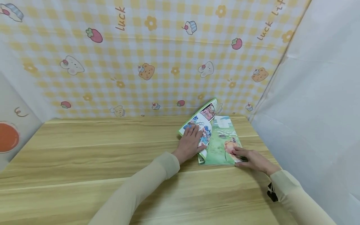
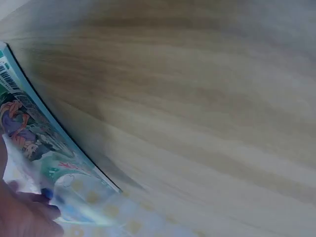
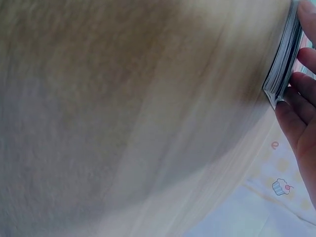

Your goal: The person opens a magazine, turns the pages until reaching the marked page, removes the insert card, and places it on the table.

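Observation:
An illustrated picture book (image 1: pixel 219 150) lies open near the table's back right, its right page green with a drawn flower. The left-side pages (image 1: pixel 208 112) bend upward and curl over, and part of the back cover with a barcode (image 2: pixel 9 79) shows in the left wrist view. My left hand (image 1: pixel 189 143) rests on these curled pages, fingers extended. At the lower right corner of the book, my right hand (image 1: pixel 251 160) pinches the page edges between thumb and fingers. The right wrist view shows those fingers (image 3: pixel 296 118) against the stacked page edges (image 3: pixel 284 54).
The book lies on a wood-grain table (image 1: pixel 112 156). Behind it hangs a yellow checked cloth (image 1: pixel 168 90) with cartoon prints, and a white sheet (image 1: pixel 309 103) closes off the right side. A small black tag (image 1: pixel 272 192) hangs by the right cuff.

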{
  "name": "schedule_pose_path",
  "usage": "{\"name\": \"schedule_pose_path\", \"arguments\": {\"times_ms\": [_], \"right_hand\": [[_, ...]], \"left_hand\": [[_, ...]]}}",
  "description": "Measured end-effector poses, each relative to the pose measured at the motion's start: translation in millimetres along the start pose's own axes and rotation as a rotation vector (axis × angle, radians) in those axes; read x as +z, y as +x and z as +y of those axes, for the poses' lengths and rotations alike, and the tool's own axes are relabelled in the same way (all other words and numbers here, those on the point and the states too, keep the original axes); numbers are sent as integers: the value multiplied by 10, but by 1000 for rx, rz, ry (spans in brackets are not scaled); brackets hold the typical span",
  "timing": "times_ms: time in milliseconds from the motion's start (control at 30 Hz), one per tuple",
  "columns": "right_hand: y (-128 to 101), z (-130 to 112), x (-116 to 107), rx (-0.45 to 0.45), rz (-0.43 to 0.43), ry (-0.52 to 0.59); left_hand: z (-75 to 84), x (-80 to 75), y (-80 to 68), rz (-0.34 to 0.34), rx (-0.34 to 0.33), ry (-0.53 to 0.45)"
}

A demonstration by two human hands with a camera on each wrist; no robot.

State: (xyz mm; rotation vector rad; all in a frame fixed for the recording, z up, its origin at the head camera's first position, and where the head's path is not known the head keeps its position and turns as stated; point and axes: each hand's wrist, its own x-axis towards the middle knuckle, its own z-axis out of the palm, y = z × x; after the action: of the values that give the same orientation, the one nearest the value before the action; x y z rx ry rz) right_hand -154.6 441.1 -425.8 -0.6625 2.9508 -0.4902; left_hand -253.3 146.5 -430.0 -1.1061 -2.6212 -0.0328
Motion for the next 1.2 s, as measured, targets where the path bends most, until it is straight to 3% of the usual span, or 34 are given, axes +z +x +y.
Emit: {"name": "schedule_pose_path", "arguments": {"times_ms": [233, 333, 467, 567, 700, 967, 1200], "right_hand": [[1, 18, -6, -1, 0, -11], [16, 21, 1, -9, 1, -10], [21, 29, -15, -23, -10, -12], [17, 29, -34, -34, -13, -20], [7, 32, -43, -29, -19, -28], [-3, 22, -44, -27, -25, -41], [4, 37, -53, -47, -20, -44]], "left_hand": [[86, -83, 70, 14, 189, 146], [135, -162, 86, -35, 225, 195], [165, -229, 43, -134, 192, 240], [135, -233, -15, -147, 156, 240], [79, -204, -60, -116, 148, 173], [-11, -140, -185, -148, 65, 32], [-49, -92, -335, -262, -8, -50]]}}
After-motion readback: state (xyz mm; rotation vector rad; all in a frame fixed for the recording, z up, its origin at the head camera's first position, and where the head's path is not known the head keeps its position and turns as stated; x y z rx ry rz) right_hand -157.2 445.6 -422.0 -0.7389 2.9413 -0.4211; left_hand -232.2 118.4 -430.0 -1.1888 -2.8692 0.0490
